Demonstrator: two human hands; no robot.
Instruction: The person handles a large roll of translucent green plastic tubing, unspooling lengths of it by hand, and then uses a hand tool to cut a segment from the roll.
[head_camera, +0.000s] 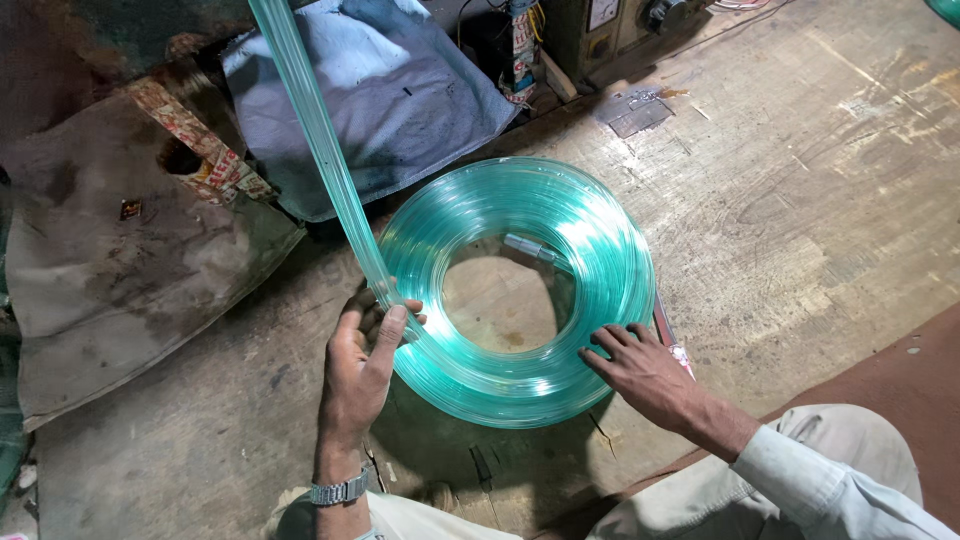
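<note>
Knees in pale trousers (850, 470) frame the bottom edge. Just beyond, both hands rest on a coil of clear green tubing (520, 290) lying flat on the worn wooden floor (800, 200). Left hand (360, 360) pinches the flat band of tubing (310, 140) where it joins the coil's near-left rim; that band runs away up-left. Right hand (640, 370), fingers spread, presses the near-right rim. Grey sacks (380, 90) lie behind.

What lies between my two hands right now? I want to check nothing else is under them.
In the head view, only the near arc of the green tubing coil on the wooden floor lies between the left hand and right hand.
</note>
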